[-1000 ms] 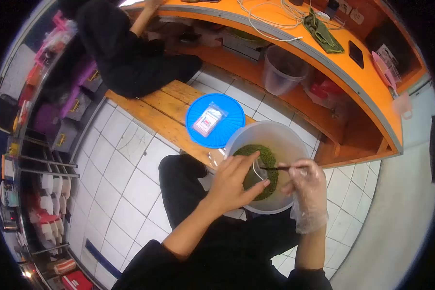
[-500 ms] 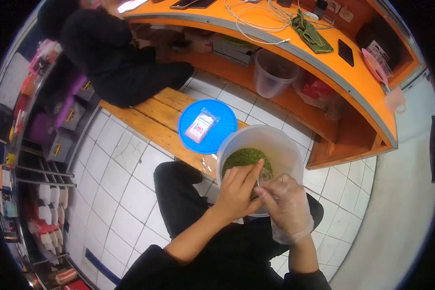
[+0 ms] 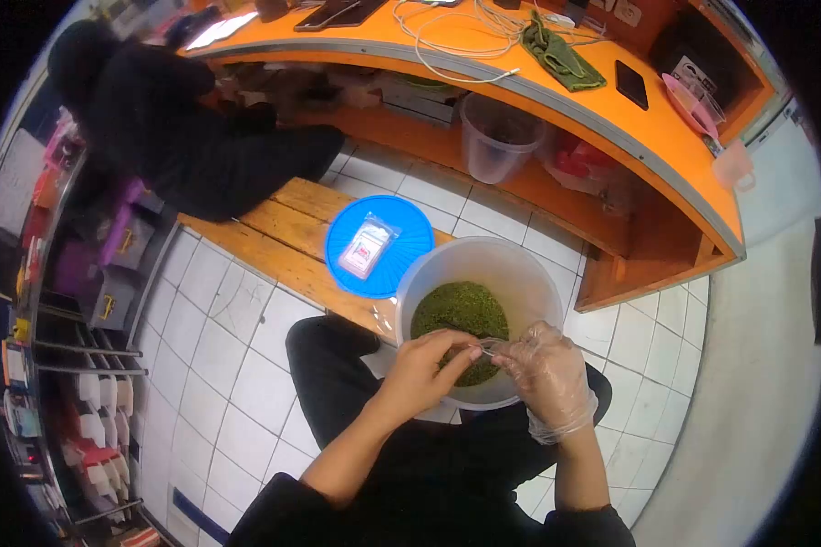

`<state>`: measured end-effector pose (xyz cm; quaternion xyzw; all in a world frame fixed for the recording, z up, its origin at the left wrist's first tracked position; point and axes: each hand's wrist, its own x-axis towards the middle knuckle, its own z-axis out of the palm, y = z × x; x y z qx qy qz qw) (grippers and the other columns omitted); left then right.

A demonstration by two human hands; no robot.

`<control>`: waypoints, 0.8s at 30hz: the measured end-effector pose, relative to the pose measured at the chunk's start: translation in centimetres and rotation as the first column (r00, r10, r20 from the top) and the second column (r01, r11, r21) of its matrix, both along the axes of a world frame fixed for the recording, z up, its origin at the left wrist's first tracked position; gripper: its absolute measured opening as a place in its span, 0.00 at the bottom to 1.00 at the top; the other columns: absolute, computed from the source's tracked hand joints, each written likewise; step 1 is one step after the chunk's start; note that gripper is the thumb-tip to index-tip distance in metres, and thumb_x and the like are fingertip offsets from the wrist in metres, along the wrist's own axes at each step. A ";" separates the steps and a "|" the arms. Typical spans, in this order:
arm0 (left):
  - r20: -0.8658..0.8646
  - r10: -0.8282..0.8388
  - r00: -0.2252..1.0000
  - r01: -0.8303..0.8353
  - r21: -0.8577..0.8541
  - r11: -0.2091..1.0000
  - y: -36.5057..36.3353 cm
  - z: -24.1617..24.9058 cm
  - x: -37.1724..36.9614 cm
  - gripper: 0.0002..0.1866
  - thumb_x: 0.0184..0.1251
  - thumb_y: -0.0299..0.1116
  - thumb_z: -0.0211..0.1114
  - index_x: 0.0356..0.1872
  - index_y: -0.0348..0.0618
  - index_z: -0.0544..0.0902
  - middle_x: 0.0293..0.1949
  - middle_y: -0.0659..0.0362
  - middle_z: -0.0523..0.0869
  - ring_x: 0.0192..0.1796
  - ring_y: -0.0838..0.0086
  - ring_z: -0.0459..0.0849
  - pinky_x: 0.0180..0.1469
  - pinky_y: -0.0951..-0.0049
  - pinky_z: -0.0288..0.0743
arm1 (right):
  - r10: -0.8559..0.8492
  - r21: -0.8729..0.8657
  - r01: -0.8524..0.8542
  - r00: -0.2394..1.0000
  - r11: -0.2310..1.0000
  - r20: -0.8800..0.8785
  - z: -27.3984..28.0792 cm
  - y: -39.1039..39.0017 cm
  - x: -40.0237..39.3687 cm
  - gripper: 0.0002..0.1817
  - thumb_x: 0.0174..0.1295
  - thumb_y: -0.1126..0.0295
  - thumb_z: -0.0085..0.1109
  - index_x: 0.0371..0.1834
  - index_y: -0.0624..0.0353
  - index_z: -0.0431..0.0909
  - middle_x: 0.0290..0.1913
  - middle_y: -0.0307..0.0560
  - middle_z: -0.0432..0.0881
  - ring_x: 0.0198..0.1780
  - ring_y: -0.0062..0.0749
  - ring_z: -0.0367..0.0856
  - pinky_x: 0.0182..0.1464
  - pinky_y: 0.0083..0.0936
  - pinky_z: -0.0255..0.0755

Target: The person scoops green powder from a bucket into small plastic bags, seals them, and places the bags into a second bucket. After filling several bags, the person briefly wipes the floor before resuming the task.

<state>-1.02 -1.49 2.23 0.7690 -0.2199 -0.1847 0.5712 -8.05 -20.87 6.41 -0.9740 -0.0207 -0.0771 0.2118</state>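
Observation:
Both hands are over a tall translucent plastic bucket (image 3: 536,278) with green, crumbly, herb-like contents (image 3: 461,314) at its bottom. My bare left hand (image 3: 426,366) pinches one edge of a small clear plastic piece (image 3: 494,347) between thumb and index finger. My right hand (image 3: 549,372), in a clear plastic glove, grips the other end with its fingers closed. The piece is thin and partly hidden by my fingers; I cannot make out its exact shape. Left of the bucket, a round blue lid (image 3: 410,264) lies on the bench, bearing a clear packet (image 3: 370,247) with red-and-white print.
The wooden bench (image 3: 274,221) reaches to a person in black (image 3: 178,128) sitting at left. An orange counter (image 3: 625,137) curves ahead, with a phone (image 3: 630,85), white cables and a green cloth (image 3: 561,59). Another clear bucket (image 3: 497,141) stands beneath it. Shelves (image 3: 96,356) line the left side.
My hands have moved slightly lower and apart, and the clear piece now shows stretched between them. My left index finger has bent in from pointing upward. The view has shifted slightly.

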 end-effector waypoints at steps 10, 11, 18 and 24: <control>0.309 -0.059 0.949 0.091 -0.089 0.992 0.8 0.2 -0.2 0.05 0.65 0.27 0.73 0.38 0.37 0.89 0.33 0.53 0.91 0.35 0.64 0.87 0.47 0.68 0.75 | 0.082 0.685 0.082 0.976 0.724 -0.203 -1.1 -0.1 0.0 0.26 0.59 0.71 0.75 0.60 0.56 0.77 0.44 0.43 0.89 0.46 0.35 0.89 0.50 0.33 0.83; 0.278 -0.063 0.958 0.096 -0.108 0.989 1.0 0.4 -0.2 0.05 0.65 0.27 0.73 0.38 0.37 0.89 0.33 0.53 0.91 0.35 0.65 0.87 0.47 0.67 0.75 | 0.081 0.685 0.082 0.976 0.724 -0.201 -1.1 0.0 -0.1 0.26 0.59 0.71 0.75 0.60 0.56 0.77 0.44 0.43 0.89 0.46 0.35 0.89 0.50 0.33 0.83; 0.262 0.006 0.965 0.038 -0.163 0.986 2.6 2.1 -0.3 0.03 0.65 0.24 0.72 0.37 0.35 0.88 0.33 0.52 0.91 0.35 0.65 0.87 0.45 0.67 0.77 | 0.068 0.932 0.211 0.968 0.295 -0.241 1.0 0.7 -0.1 0.30 0.58 0.77 0.77 0.63 0.61 0.74 0.39 0.45 0.88 0.44 0.26 0.87 0.45 0.23 0.81; 0.161 0.185 0.970 -0.149 -0.212 0.966 3.0 2.0 -1.0 0.03 0.69 0.23 0.70 0.38 0.33 0.85 0.36 0.52 0.90 0.37 0.73 0.86 0.39 0.75 0.77 | 0.038 0.947 0.214 0.973 0.241 -0.230 0.5 0.4 0.5 0.27 0.56 0.80 0.76 0.59 0.63 0.77 0.39 0.47 0.88 0.44 0.26 0.86 0.44 0.21 0.80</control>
